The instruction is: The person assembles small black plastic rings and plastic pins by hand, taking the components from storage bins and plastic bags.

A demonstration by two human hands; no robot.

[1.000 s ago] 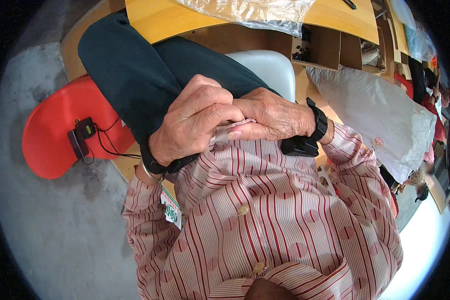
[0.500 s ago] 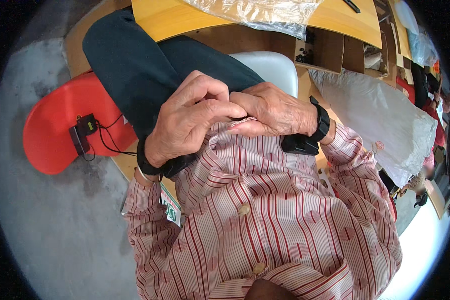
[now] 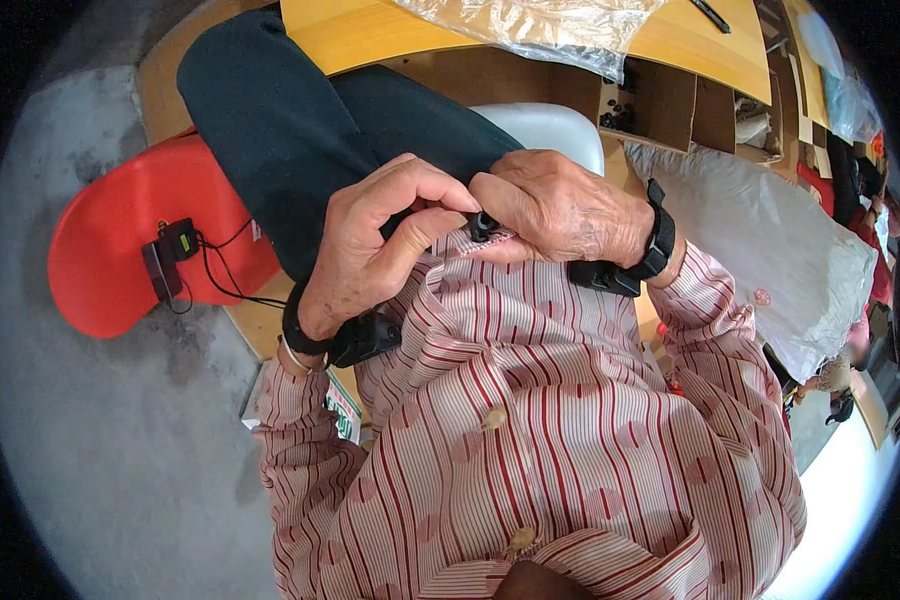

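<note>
In the head view, holds a small black piece point(image 3: 482, 228) in front of the lap, toward one o'clock from centre. With the right hand point(image 3: 575, 208), toward three o'clock of it, seems to pinch it, fingers curled in; with the left hand point(image 3: 365, 235), toward nine, has thumb and forefinger nearly together at its edge, cannot tell whether gripping. To handle it well, best steady it with the right, turn it lightly with the left fingertips, keep striped shirt point(image 3: 560, 420) folds clear. Toward two o'clock, notice black bits point(image 3: 618, 112) inside a cardboard box point(image 3: 665, 105).
</note>
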